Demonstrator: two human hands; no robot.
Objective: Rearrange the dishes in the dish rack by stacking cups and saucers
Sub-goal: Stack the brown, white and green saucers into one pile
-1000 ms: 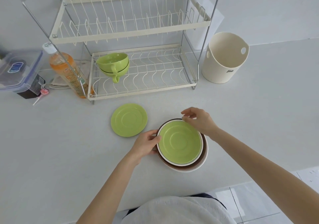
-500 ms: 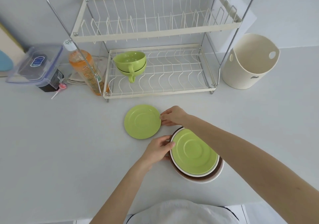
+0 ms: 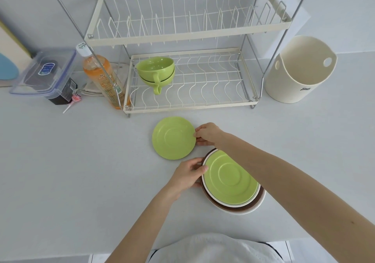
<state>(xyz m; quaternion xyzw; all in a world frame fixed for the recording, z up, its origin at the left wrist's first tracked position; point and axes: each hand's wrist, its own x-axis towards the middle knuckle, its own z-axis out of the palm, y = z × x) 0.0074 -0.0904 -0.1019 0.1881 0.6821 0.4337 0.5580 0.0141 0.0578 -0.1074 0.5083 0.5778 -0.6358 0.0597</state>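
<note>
Two green cups (image 3: 155, 70) sit nested at the left end of the dish rack's lower shelf (image 3: 203, 104). On the counter in front lies a green saucer (image 3: 173, 138); my right hand (image 3: 208, 134) pinches its right rim. A second green saucer (image 3: 230, 178) rests on a white plate and a brown-and-white plate (image 3: 239, 209). My left hand (image 3: 187, 176) grips the left edge of that stack, thumb on the rim.
An orange bottle (image 3: 100, 76), a clear lidded box (image 3: 45, 74) and a small pink item stand left of the rack. A cream bucket (image 3: 299, 70) stands to its right. The rack's upper shelf holds no dishes. The counter's front edge is near my body.
My right hand left the stacked saucer's far rim and moved left to the loose saucer, now gripping its edge. My left hand stayed on the stack. The camera shifted closer.
</note>
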